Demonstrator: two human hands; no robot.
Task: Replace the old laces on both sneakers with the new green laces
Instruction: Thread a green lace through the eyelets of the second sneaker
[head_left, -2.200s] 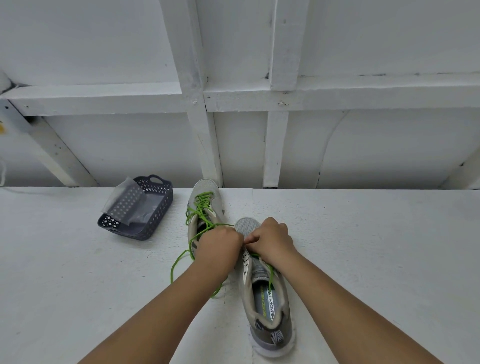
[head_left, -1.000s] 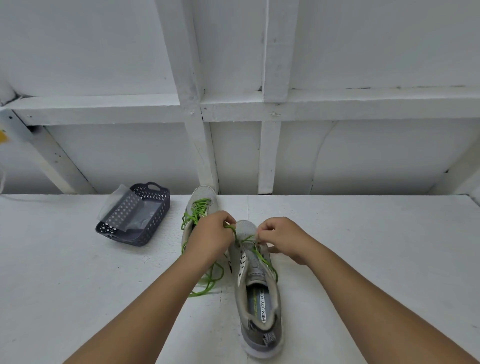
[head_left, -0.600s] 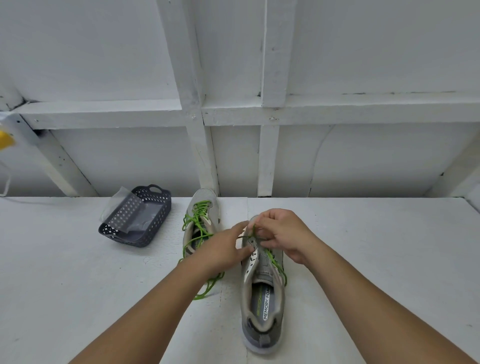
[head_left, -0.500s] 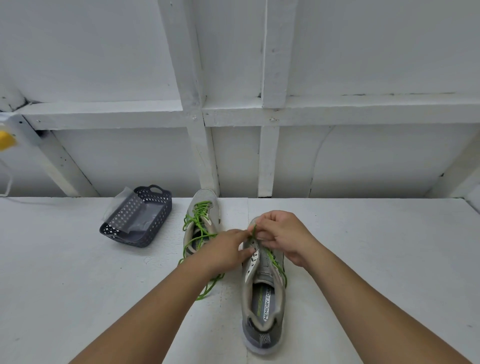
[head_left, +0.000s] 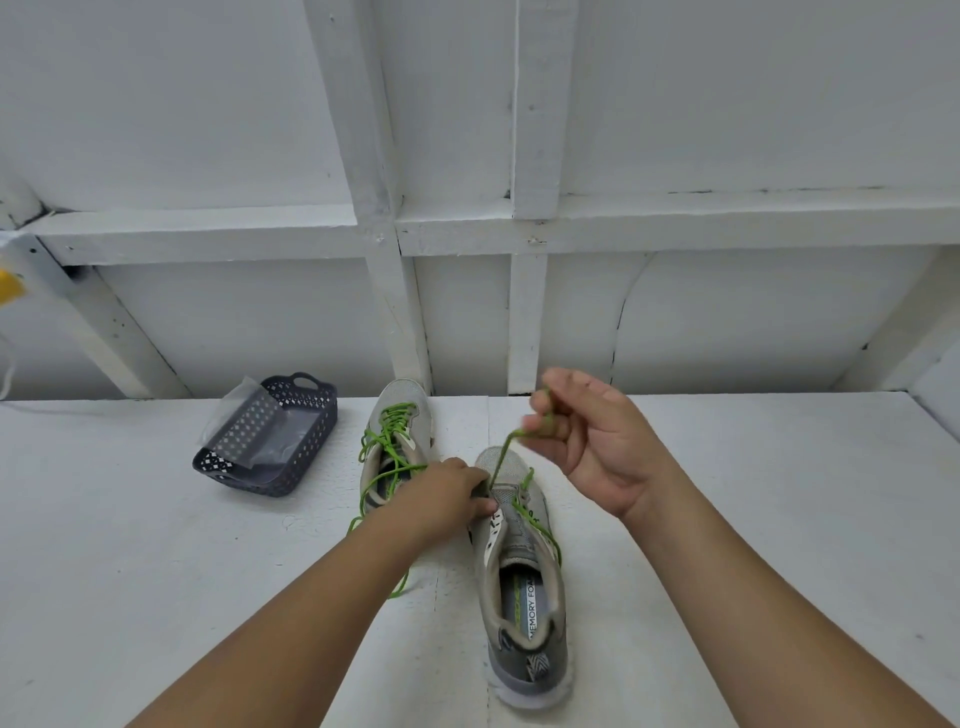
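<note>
- My right hand (head_left: 597, 441) is raised above the near sneaker (head_left: 522, 571), thumb and fingers pinching one end of the green lace (head_left: 501, 460); the strand runs taut from the pinch down to the eyelets by the toe.
- My left hand (head_left: 447, 491) is low on the same shoe, fingers curled onto its left eyelet edge near the toe. It looks like a steadying hold; whether it also traps the other lace end I cannot tell, the fingers hide it.
- Near sneaker: toe pointing away from me, heel toward me, insole label readable. Green shows only at the farthest eyelets, with a loose length trailing down the shoe's right side. Most of the eyelets toward me look unthreaded. No old lace visible on it.
- Far sneaker (head_left: 397, 441): just left of the near one and farther off, green crossings (head_left: 392, 436) up its front. Its ends lie slack on the white table (head_left: 156, 597), one tail running toward me under my left forearm. Looks laced, not tied.
- Dark basket (head_left: 270, 441) at far left, clear plastic wrapping inside.
- Judgement: one shoe essentially relaced, the second barely started. Left: cross and thread the remaining eyelets on the near shoe, even the ends, probably tie both.
</note>
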